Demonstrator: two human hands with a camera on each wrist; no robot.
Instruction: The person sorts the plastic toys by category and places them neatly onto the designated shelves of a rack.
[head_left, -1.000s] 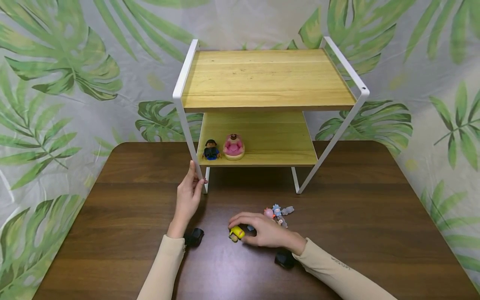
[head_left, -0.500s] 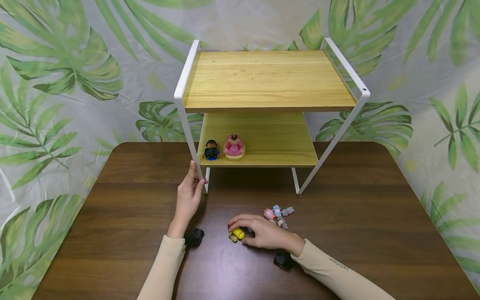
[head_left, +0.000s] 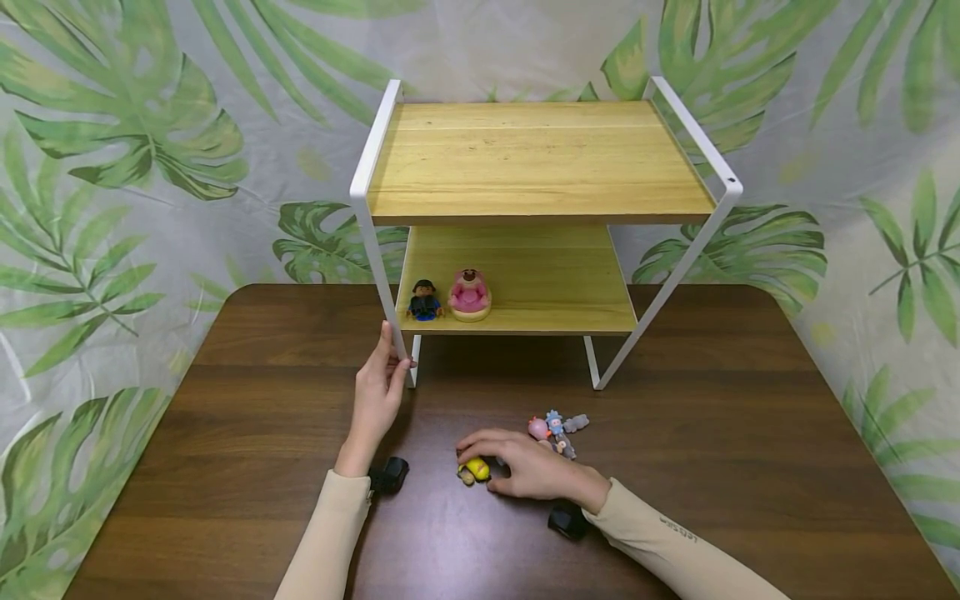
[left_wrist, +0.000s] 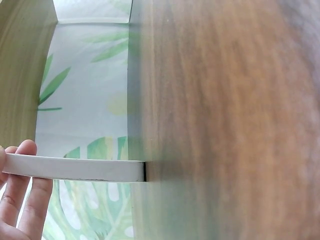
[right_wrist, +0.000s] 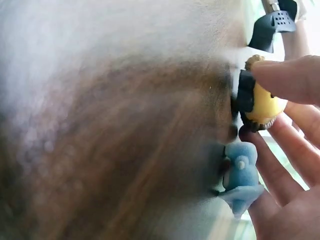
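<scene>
My left hand [head_left: 377, 392] pinches the white front-left leg [head_left: 380, 279] of a two-tier shelf [head_left: 525, 283]; in the left wrist view its fingers [left_wrist: 37, 205] curl behind the white bar [left_wrist: 90, 168]. My right hand [head_left: 532, 465] rests low over the table, thumb and fingers curved round a small yellow toy figure [head_left: 477, 468] with dark parts. In the right wrist view the thumb [right_wrist: 295, 77] overlaps the yellow figure's front, with fingers behind it. Beneath that hand stands a small blue toy figure [right_wrist: 241, 167], mostly hidden in the head view.
On the lower shelf board sit a dark-clothed toy figure [head_left: 425, 301] and a pink toy bear [head_left: 470, 296]. Several tiny figures [head_left: 557, 427] lie clustered on the brown table [head_left: 675, 433], just beyond the right hand. A leaf-patterned cloth [head_left: 135, 150] hangs behind.
The yellow figure has turned slightly between my right fingers, and that hand has shifted a little. My left hand stays on the shelf leg.
</scene>
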